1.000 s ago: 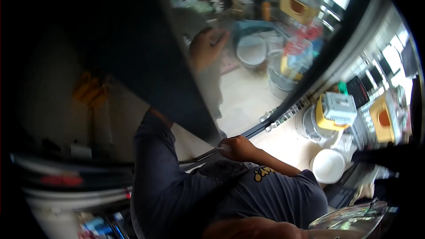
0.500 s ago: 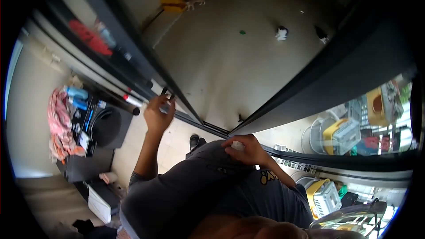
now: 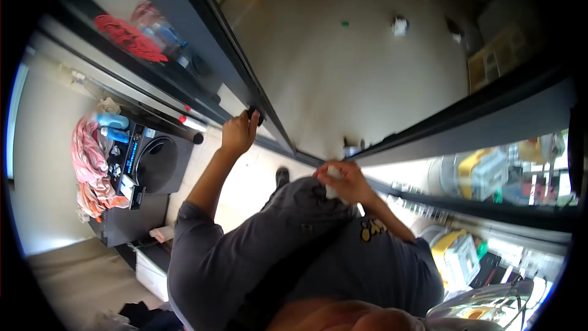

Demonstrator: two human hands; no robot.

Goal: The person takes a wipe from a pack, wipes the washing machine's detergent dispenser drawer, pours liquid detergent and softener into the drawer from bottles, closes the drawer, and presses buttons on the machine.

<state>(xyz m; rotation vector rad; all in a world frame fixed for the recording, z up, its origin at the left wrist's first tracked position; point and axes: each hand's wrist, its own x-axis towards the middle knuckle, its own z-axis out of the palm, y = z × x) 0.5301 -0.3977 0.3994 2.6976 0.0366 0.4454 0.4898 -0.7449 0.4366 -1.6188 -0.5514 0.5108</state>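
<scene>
Dark grey metal door frame [image 3: 211,34]; on its edge a black handle [image 3: 257,117], left hand [image 3: 239,133] curled closed on it. Right hand [image 3: 348,182] pinches a crumpled white item [image 3: 334,182], close before the shirt [image 3: 288,224]; material unclear. Pink cloth [image 3: 87,152] heaped beside the black washing machine [image 3: 156,162], on the person's left. Yellow-and-grey carrier [image 3: 458,260] at right.

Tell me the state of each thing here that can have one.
Glass door, open
Left hand, closed at the door's dark handle
Right hand, closed around something white
Washing machine, panel lit, round door seemingly shut
Pink cloth, rumpled in a heap
</scene>
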